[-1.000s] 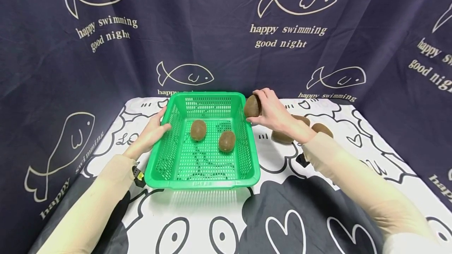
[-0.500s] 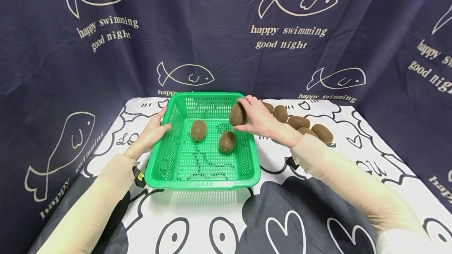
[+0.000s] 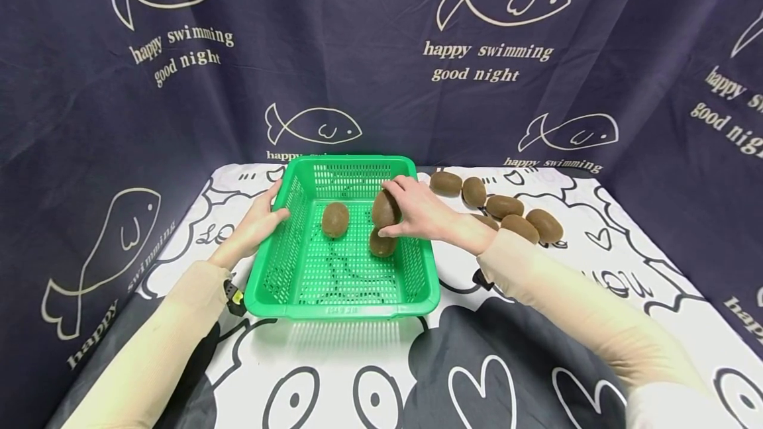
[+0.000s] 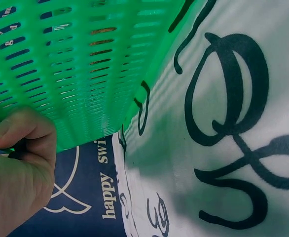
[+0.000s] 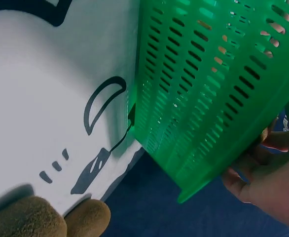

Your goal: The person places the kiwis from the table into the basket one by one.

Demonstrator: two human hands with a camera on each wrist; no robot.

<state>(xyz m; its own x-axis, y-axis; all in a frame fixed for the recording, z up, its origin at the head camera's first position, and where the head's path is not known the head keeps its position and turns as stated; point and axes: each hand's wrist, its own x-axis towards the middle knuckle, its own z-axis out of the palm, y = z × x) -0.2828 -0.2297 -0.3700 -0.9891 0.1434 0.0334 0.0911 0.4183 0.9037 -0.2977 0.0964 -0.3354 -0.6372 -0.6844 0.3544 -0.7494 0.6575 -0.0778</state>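
My right hand (image 3: 424, 212) grips a brown kiwi (image 3: 384, 208) inside the green plastic basket (image 3: 342, 312), over its right part. The held kiwi overlaps a second kiwi (image 3: 381, 244) lying on the basket floor. To the left, another kiwi (image 3: 335, 220) rests on the floor. My left hand (image 3: 258, 220) holds the basket's left rim, thumb over the edge. Up close in the left wrist view, that hand (image 4: 23, 168) is curled at the rim. In the right wrist view the basket wall (image 5: 198, 89) hides most of what the right hand (image 5: 268, 182) grips.
On the table right of the basket lie several more kiwis, among them one at the back (image 3: 446, 183) and one furthest right (image 3: 544, 226). A patterned white and grey cloth (image 3: 334, 363) covers the table. A dark fish-print curtain (image 3: 381, 51) hangs behind.
My right hand has carried the kiwi leftward, from beside the basket's right rim over it and down toward the kiwi inside. The left hand and basket have stayed put.
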